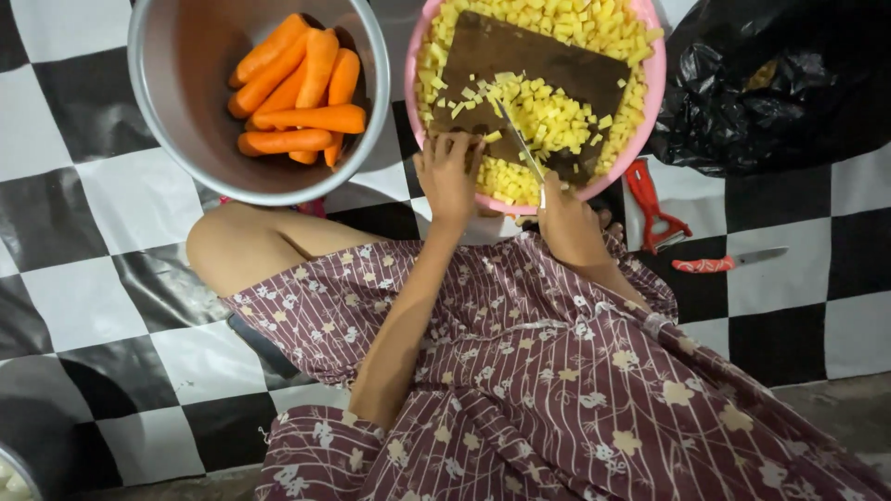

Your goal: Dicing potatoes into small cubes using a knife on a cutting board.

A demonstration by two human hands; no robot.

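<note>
A dark cutting board (548,65) lies across a pink bowl (412,83) filled with small yellow potato cubes (557,116). My right hand (568,225) grips a knife (520,141) whose blade points up onto the board among the cubes. My left hand (447,174) rests at the board's near edge, fingertips pressing on a small potato piece (493,136) beside the blade.
A metal pot (167,111) holding several peeled carrots (302,93) stands to the left. A red peeler (654,209) and a red-handled knife (729,263) lie on the checkered floor at the right. A black plastic bag (780,83) sits at the top right. My knee is below the pot.
</note>
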